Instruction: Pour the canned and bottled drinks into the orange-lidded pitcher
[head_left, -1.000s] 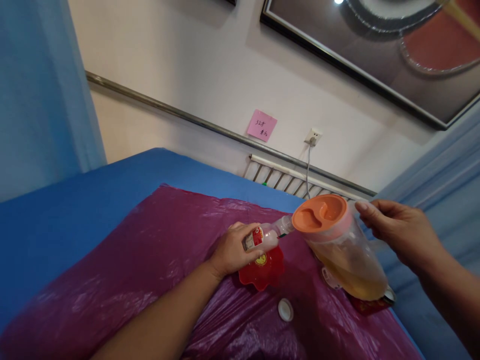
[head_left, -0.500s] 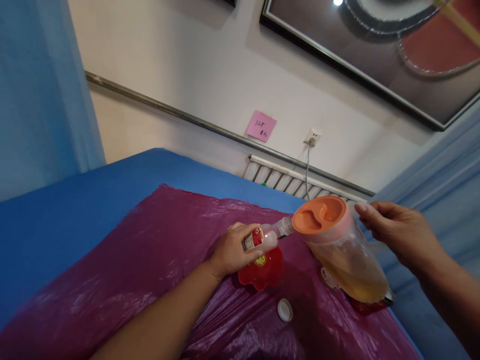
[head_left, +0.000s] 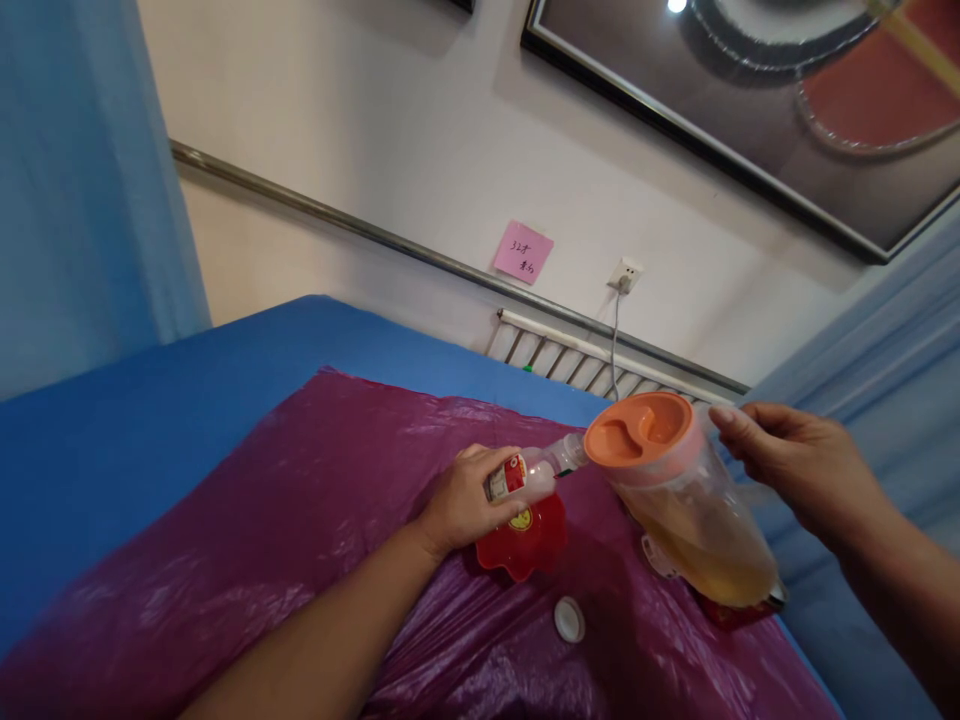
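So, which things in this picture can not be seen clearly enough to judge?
- Head view: the pitcher handle is hidden by the right hand.
- Where the small bottle mouth meets the pitcher, the orange lid covers it; any flow cannot be seen.
- Bottle label: too small, partly under the left hand fingers.
- Pink note: writing too small.
- The red thing under the pitcher base: mostly hidden.
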